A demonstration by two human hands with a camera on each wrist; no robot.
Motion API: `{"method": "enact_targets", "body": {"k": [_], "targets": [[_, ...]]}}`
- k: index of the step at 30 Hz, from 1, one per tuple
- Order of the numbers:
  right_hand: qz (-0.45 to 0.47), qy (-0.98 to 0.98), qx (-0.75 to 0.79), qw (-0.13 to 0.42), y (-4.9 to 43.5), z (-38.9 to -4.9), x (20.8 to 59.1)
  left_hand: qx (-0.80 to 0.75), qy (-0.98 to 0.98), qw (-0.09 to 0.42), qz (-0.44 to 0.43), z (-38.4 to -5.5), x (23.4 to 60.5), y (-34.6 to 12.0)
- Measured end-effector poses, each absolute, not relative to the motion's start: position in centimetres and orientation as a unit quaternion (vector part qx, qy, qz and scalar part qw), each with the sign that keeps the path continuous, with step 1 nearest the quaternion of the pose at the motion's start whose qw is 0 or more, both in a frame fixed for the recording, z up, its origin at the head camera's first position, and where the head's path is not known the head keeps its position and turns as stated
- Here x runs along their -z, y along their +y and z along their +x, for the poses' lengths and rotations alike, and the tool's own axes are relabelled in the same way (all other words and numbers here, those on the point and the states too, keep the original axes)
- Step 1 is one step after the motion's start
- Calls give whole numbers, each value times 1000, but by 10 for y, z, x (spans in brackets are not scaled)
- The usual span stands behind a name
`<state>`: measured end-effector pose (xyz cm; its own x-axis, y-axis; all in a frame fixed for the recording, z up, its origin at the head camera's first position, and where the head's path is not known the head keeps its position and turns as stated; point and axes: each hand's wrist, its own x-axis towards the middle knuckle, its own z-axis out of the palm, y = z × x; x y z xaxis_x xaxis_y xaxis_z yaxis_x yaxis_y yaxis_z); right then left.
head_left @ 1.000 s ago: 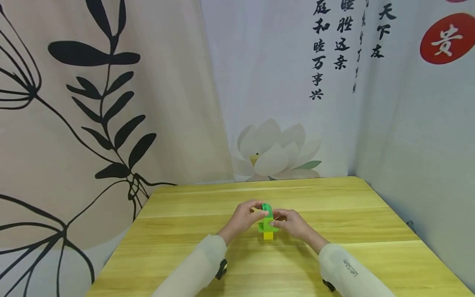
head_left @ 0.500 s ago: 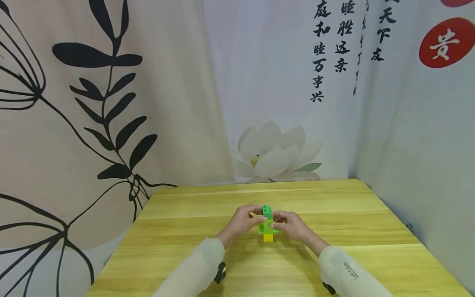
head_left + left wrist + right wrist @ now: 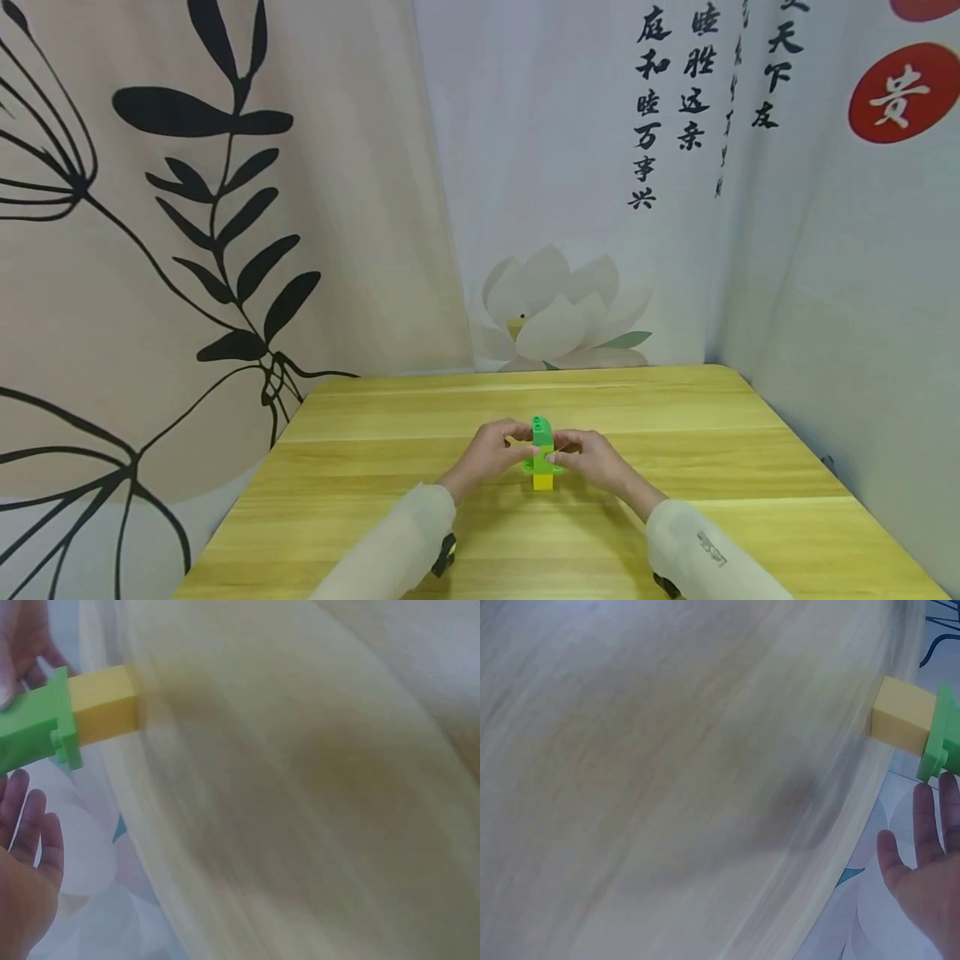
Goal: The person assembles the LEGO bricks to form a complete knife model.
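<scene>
A small upright stack of toy building bricks stands on the table between the hands. From the bottom it has a yellow brick (image 3: 543,482), a lime green brick (image 3: 542,458) with flanges at its sides, and a darker green curved brick (image 3: 541,431) on top. The left hand (image 3: 489,452) pinches the stack from the left, thumb in front and fingers behind. From the right, the right hand (image 3: 594,457) holds the lime brick with its thumb on the front face. In the left wrist view the yellow brick (image 3: 103,703) meets the tabletop; the stack's top is cut off.
The wooden table (image 3: 360,533) reaches back to a curtain (image 3: 360,208) printed with plants, a lotus and writing. Another pale curtain (image 3: 847,292) hangs along the right side. Dark wrist straps (image 3: 444,554) show under both light sleeves.
The view has tipped slightly, so everything sits a little lower in it. The left thumb has come down a little along the stack; the right hand keeps its place.
</scene>
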<state>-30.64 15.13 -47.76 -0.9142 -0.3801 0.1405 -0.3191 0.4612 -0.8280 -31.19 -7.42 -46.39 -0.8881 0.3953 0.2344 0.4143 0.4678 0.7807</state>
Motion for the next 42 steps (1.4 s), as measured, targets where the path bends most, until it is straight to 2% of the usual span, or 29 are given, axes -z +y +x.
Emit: {"method": "enact_targets", "body": {"k": [24,42], "targets": [[-200,850,487,-9,150,-302,468,461,-855,3,-237,-309,471,-78],[-202,837,508,-7,143,-299,455,410,-883,-14,-227,-307,493,-88]]}}
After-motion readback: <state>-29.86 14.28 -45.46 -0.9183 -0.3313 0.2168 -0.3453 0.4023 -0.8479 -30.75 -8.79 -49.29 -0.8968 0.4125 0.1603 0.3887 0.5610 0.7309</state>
